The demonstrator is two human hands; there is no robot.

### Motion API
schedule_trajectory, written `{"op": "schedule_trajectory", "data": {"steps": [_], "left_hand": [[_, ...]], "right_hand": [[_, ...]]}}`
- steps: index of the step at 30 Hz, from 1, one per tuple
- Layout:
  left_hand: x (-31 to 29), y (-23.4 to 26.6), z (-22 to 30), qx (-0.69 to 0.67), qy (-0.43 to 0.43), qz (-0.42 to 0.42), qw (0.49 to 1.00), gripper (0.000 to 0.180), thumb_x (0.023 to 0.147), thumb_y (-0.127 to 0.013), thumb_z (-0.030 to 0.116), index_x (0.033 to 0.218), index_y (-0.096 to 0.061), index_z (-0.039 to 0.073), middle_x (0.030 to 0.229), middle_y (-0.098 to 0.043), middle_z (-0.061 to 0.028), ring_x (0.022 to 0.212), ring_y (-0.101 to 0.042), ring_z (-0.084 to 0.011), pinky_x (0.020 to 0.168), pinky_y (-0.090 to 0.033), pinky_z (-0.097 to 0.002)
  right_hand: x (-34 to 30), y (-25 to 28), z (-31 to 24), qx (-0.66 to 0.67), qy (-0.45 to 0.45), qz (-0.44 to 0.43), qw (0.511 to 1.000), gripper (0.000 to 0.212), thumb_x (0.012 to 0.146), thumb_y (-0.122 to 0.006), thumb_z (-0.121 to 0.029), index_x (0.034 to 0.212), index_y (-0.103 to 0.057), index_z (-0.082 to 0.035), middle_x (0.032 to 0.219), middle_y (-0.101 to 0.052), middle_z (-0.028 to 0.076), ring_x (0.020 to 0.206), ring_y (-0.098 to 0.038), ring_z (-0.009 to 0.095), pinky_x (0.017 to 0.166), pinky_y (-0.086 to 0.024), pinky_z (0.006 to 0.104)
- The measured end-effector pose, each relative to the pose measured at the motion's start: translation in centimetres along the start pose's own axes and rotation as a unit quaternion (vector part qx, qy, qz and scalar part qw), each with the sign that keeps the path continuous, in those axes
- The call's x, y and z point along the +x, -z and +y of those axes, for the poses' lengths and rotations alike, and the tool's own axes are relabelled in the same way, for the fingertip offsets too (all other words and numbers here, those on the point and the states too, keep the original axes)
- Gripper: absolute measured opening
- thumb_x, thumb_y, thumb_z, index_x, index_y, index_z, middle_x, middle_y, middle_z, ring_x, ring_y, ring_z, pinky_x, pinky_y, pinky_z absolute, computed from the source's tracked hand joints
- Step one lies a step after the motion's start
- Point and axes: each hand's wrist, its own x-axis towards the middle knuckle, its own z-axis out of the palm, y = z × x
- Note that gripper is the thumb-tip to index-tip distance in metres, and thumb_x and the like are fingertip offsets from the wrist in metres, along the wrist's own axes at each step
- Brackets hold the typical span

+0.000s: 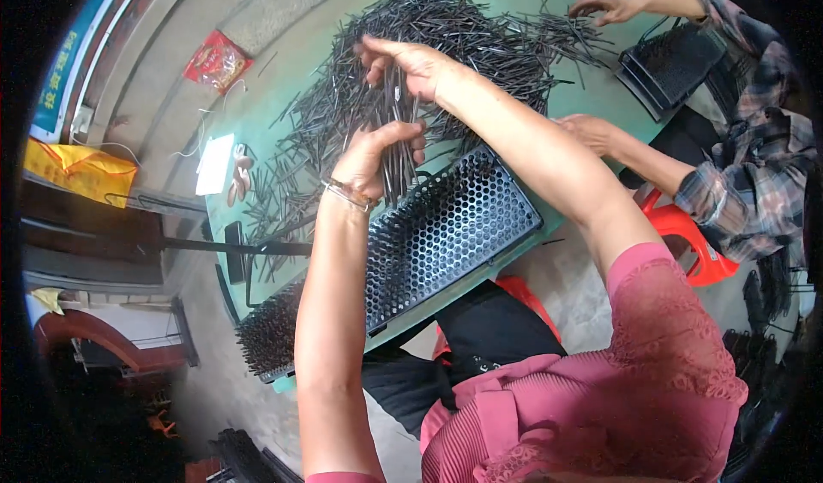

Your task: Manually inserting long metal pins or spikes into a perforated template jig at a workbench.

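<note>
A bundle of thin dark sticks (396, 153) stands nearly upright between my hands, above the far edge of a black tray with rows of round holes (450, 234). My left hand (369, 159) is closed around the lower part of the bundle. At the upper part, my right hand (405, 65) has its fingers curled round the sticks, slightly smeared by motion. Upright sticks fill the tray's left part, while many holes on its right hold none. Behind my hands spreads a large loose pile of the same sticks (463, 42).
A co-worker's hand (604, 7) reaches toward the pile at the far right, beside another black tray (673, 67). On the green table (583, 97), scissors (240, 174) and white paper (214, 164) lie left, near a red packet (217, 61). A red stool (699, 247) stands right.
</note>
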Motion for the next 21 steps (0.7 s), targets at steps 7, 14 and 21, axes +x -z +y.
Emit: {"op": "schedule_trajectory", "data": {"steps": [7, 14, 21], "left_hand": [[-1.8, -0.8, 0.9, -0.016, 0.017, 0.035, 0.999, 0.028, 0.083, -0.061, 0.007, 0.103, -0.056, -0.012, 0.077, -0.057, -0.0075, 0.066, -0.053, -0.0127, 0.053, -0.045, -0.0228], [-8.0, -0.3, 0.8, -0.021, -0.074, 0.107, 0.991, 0.025, 0.081, -0.064, 0.009, 0.098, -0.059, -0.008, 0.09, -0.061, -0.0107, 0.073, -0.055, -0.0151, 0.057, -0.047, -0.0276], [-15.2, -1.9, -5.5, -0.041, -0.105, 0.186, 0.976, 0.036, 0.087, -0.064, 0.029, 0.112, -0.054, 0.004, 0.091, -0.062, -0.0056, 0.077, -0.058, -0.013, 0.055, -0.048, -0.0259]], "right_hand": [[3.3, 1.9, -2.3, 0.13, 0.054, 0.15, 0.979, 0.027, 0.091, -0.06, -0.025, 0.088, -0.057, 0.002, 0.063, -0.047, 0.001, 0.045, -0.039, 0.007, 0.043, -0.037, 0.0215], [0.1, 0.5, -4.1, 0.129, -0.043, 0.085, 0.987, 0.022, 0.09, -0.062, -0.019, 0.093, -0.055, 0.001, 0.069, -0.049, -0.001, 0.045, -0.033, 0.001, 0.037, -0.027, 0.0154], [-13.9, -8.9, 4.9, 0.029, -0.15, 0.025, 0.988, 0.029, 0.088, -0.065, -0.027, 0.096, -0.057, 0.0, 0.075, -0.049, -0.001, 0.05, -0.034, 0.001, 0.04, -0.027, 0.0153]]}}
